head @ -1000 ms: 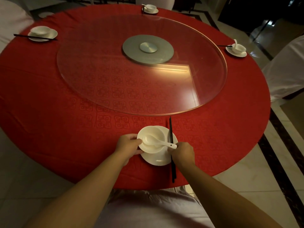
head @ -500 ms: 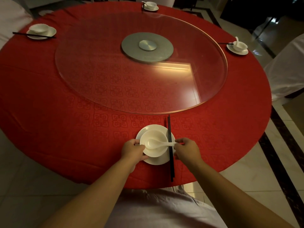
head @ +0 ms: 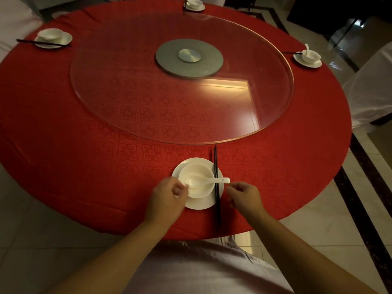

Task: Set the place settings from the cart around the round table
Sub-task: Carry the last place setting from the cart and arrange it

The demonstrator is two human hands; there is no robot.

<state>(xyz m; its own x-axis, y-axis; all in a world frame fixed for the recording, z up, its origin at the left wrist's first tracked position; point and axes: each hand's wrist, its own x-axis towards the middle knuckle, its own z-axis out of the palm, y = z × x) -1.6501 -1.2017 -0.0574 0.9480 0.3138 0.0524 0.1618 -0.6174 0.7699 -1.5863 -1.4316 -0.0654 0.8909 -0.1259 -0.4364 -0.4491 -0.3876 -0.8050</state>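
Observation:
On the red round table (head: 84, 166), near its front edge, stands a white saucer (head: 199, 203) with a white bowl (head: 201, 190) on it. A white spoon (head: 212, 180) lies in the bowl, its handle pointing right over the rim. Black chopsticks (head: 216, 162) lie along the saucer's right side, pointing away from me. My left hand (head: 167, 198) hovers at the bowl's left edge, fingers loosely curled, holding nothing. Just right of the saucer is my right hand (head: 244, 198), also holding nothing and a little apart from the spoon handle.
A glass turntable (head: 148, 92) covers the table's middle. Other settings sit at the far left (head: 53, 38), far side (head: 194, 4) and right (head: 308, 57). White-covered chairs stand at the right (head: 373, 92) and far left (head: 12, 24). Tiled floor surrounds the table.
The bowl was centred on the saucer and the spoon handle turned right. Both hands have let go and drawn back slightly toward me.

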